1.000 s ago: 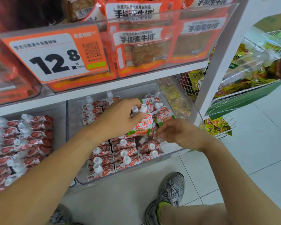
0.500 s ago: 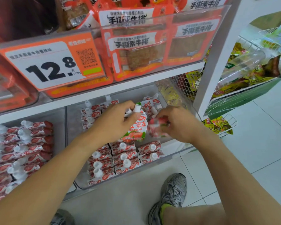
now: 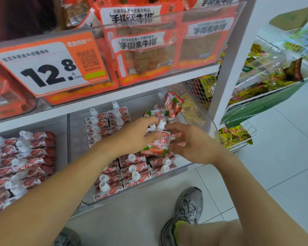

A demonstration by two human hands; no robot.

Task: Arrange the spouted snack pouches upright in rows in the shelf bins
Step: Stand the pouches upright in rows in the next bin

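Observation:
A clear shelf bin point(image 3: 185, 168) holds rows of red-and-white spouted pouches with white caps. My left hand point(image 3: 137, 134) grips a strawberry pouch point(image 3: 156, 144) by its top, above the middle of the bin. My right hand point(image 3: 190, 142) is beside it with fingers spread, its fingertips touching the pouch's right side. Upright rows of pouches point(image 3: 132, 173) fill the bin's front, and more pouches point(image 3: 105, 123) stand at the back left. Loose pouches point(image 3: 172, 105) lean at the back right. Pouches under my hands are hidden.
A second bin point(image 3: 25, 162) on the left is full of similar pouches. An upper shelf carries orange snack packets behind a 12.8 price tag point(image 3: 48, 66). A white post point(image 3: 229, 68) and wire baskets point(image 3: 238, 137) of yellow packets stand to the right. My shoe point(image 3: 187, 212) is on the floor below.
My right hand has let go of the pouch it pinched and drawn slightly right with fingers opening. My left hand still holds the strawberry pouch in about the same place.

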